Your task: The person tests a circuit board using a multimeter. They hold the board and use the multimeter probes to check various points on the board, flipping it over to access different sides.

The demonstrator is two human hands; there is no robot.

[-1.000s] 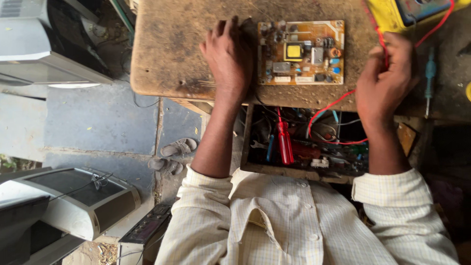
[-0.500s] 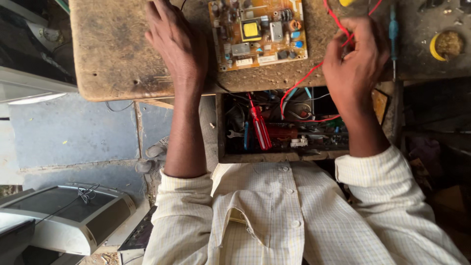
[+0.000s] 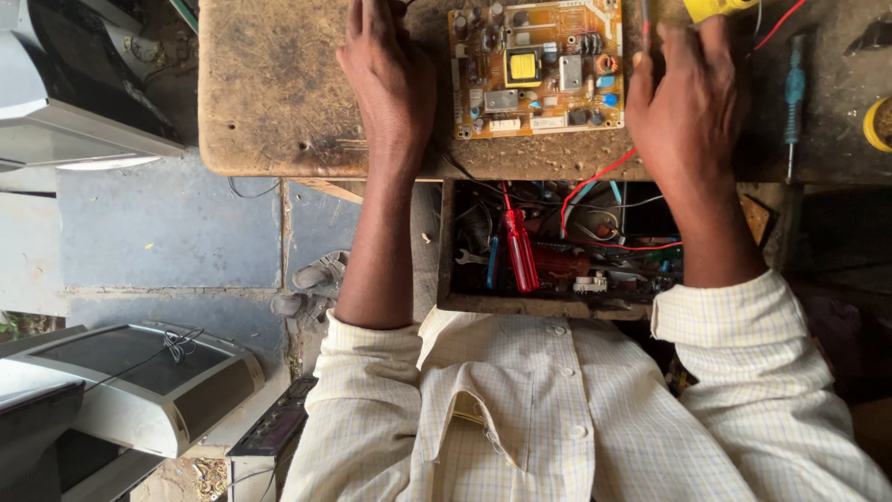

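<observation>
Since 0.5 s ago the view has shifted: the circuit board (image 3: 536, 70) now sits more centrally on the worn wooden bench (image 3: 279, 102), and both hands have slid slightly toward the top edge of the view. The right hand has moved from the red wire up toward a dark probe.

Left hand (image 3: 390, 79): lies flat, palm down, fingers spread loosely, beside the left edge of the board. It grasps nothing; it seems to steady the board, though contact with the board edge cannot be confirmed.

Right hand (image 3: 688, 107): just right of the board, fingers curled about a thin dark probe (image 3: 645, 23) that rises past its fingertips. Grip looks like a pinch, partly hidden.

A red wire (image 3: 595, 177) runs from under the right hand down into the open drawer (image 3: 557, 246) below the bench edge. The drawer holds 1 red-handled screwdriver (image 3: 520, 251) and mixed tools. A yellow meter (image 3: 711, 7) shows at the top edge; a blue-handled screwdriver (image 3: 793, 93) lies unused to the right.

Progress, as judged: board laid out component side up, meter leads at hand, probe taken up. The probe tip is not seen touching the board, so testing appears at its start. No part looks removed, and no soldering tool is in view.
</observation>
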